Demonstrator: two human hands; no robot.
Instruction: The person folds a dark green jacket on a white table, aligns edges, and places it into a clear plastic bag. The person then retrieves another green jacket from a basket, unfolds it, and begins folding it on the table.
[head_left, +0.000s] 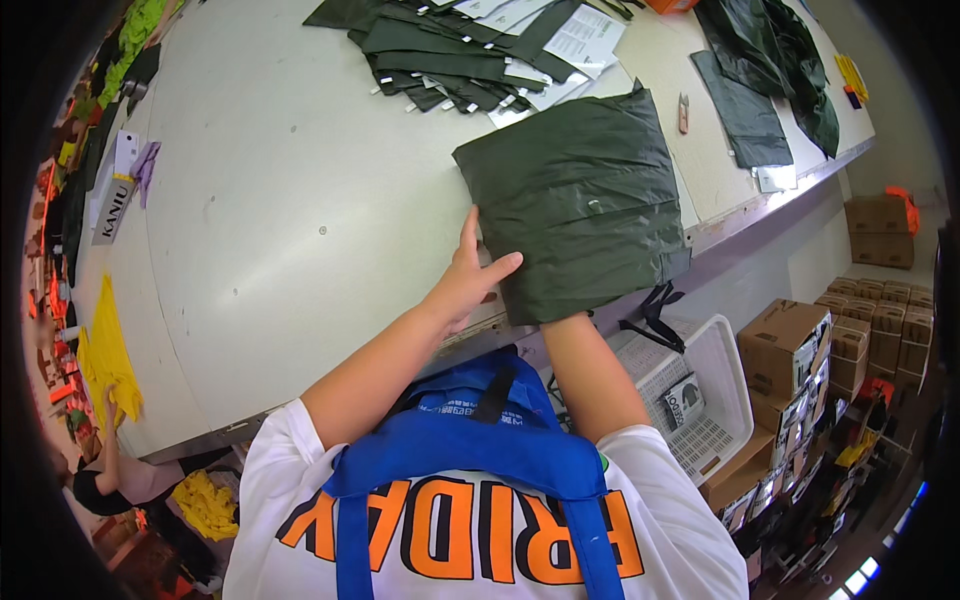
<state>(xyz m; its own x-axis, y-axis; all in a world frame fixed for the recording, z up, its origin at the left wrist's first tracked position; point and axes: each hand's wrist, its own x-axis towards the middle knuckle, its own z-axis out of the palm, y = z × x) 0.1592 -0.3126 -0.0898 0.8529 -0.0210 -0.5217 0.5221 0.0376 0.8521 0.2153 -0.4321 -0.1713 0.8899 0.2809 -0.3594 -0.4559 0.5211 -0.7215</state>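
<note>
A folded dark green garment [590, 200], wrinkled and roughly square, lies across the table's near right part, its lower edge over the table edge. My left hand [465, 275] is at its left edge with fingers apart: the thumb rests over the fabric and the index finger stretches along the side. My right forearm [590, 380] runs up under the garment's lower edge. The right hand itself is hidden beneath the fabric, so its fingers do not show.
Dark green folded pieces with white tags [440, 60] are heaped at the far side. Small thread snips [683, 113] lie right of the garment, near more green fabric [745, 110]. Below the table edge stands a white plastic basket [725, 390], beside cardboard boxes [780, 345]. Another person [120, 475] handles yellow fabric at left.
</note>
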